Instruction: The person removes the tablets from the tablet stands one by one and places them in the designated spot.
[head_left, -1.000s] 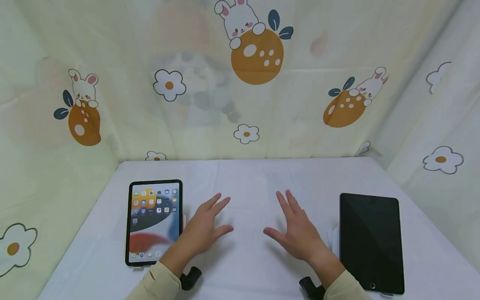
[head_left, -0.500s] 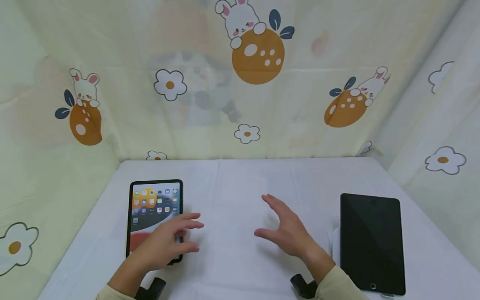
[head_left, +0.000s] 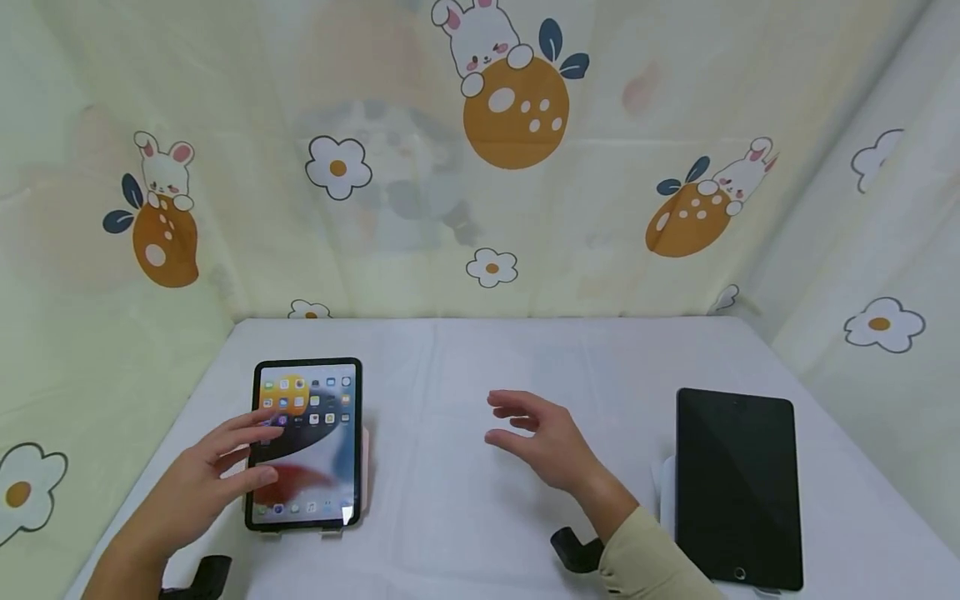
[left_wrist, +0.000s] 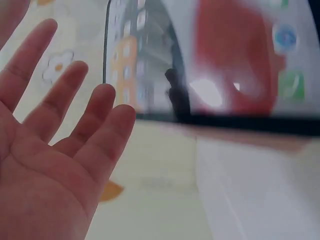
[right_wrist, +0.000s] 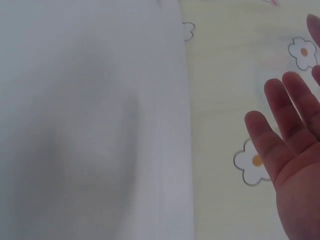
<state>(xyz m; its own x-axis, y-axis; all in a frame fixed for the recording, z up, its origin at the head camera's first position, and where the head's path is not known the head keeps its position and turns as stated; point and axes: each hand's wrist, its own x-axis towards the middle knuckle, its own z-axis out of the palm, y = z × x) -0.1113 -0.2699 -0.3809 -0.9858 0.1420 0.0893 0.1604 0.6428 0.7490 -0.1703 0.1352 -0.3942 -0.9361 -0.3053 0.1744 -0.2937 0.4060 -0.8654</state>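
Note:
On the left of the table a lit tablet (head_left: 315, 450) shows a home screen of app icons; it leans on a stand with pinkish edges showing behind it. My left hand (head_left: 198, 483) is at its left side, fingers spread and overlapping the screen in the head view. In the left wrist view the relaxed fingers of the left hand (left_wrist: 60, 135) appear beside the tablet's screen (left_wrist: 235, 55), holding nothing. My right hand (head_left: 543, 442) hovers over the middle of the table with loosely bent fingers and nothing in them. The right wrist view shows the right hand's (right_wrist: 300, 160) bare palm and fingers.
A second tablet (head_left: 738, 492), its screen dark, leans on a pale stand (head_left: 667, 492) at the right. White cloth covers the table (head_left: 450, 533). Curtains (head_left: 405, 225) printed with rabbits and flowers enclose the back and both sides.
The left hand has swung leftward across the front of the lit tablet to its left side. The right hand has drifted left a little, its fingers more bent. Both tablets stay put.

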